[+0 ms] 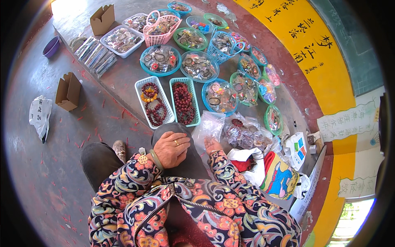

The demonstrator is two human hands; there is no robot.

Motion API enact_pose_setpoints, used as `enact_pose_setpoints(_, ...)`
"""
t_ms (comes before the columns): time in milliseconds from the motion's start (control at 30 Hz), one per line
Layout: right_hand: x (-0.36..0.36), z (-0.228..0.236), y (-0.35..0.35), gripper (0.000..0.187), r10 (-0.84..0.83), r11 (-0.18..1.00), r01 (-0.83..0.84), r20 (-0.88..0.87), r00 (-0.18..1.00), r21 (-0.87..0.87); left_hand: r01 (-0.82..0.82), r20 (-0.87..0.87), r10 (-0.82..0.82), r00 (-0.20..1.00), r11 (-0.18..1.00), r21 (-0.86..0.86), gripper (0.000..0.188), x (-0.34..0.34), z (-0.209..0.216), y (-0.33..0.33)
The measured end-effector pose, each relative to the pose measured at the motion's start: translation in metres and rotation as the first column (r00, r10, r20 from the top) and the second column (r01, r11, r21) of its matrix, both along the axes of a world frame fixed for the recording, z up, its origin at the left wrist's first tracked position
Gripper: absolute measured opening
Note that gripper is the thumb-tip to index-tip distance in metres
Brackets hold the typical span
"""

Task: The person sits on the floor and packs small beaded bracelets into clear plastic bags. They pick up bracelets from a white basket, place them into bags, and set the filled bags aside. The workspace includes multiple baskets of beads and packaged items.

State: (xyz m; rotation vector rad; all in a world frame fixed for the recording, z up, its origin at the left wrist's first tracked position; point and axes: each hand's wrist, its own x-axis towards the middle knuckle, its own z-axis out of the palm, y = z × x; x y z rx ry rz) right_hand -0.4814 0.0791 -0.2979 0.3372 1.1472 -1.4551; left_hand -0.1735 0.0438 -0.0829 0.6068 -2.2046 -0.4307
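Note:
My left hand [170, 149] rests on my dark-trousered knee, its fingers lying loosely together with nothing seen in them. It wears a gold ring and a pale bangle. Beside that knee, my right hand [212, 145] is closed at the lower edge of a see-through plastic bag [209, 125]; its fingertips are partly hidden by the film. Just past the right hand lies a heap of small plastic packets [247, 133] with a dark red bead bracelet on it. Ahead of my knee, a white basket [138, 88] and a pale green basket [197, 88] hold dark red bead bracelets.
Many round baskets of packaged trinkets, including a blue one [204, 99], and a pink handled basket [145, 37] stand ahead. A colourful cloth bag [279, 177] lies at right. Cardboard boxes [68, 91], a white plastic bag [40, 115] and a purple bowl [51, 46] are leftward.

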Motion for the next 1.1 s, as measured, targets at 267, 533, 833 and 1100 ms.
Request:
enact_pose_setpoints(267,0.017,-0.009,0.007,0.030,-0.161,0.982,0.149,0.106,0.981,0.115,0.001,0.009,-0.001,1.000,1.000,0.010,0.021,0.002,-0.002,0.000)
enact_pose_setpoints(533,0.026,0.002,0.006,0.039,0.097,0.981,-0.127,0.196,0.976,0.146,0.003,0.008,-0.003,1.000,1.000,0.009,0.021,0.002,0.000,0.000)
enact_pose_setpoints(833,0.023,0.064,0.016,0.034,0.703,0.661,-0.506,-0.222,0.675,0.555,0.005,0.012,-0.005,1.000,1.000,0.004,0.023,0.003,-0.001,0.000)
enact_pose_setpoints(1100,0.028,0.058,-0.029,0.062,0.341,0.579,-0.266,-0.525,-0.779,0.771,0.015,0.025,-0.015,1.000,1.000,-0.004,0.022,-0.003,0.001,-0.002)
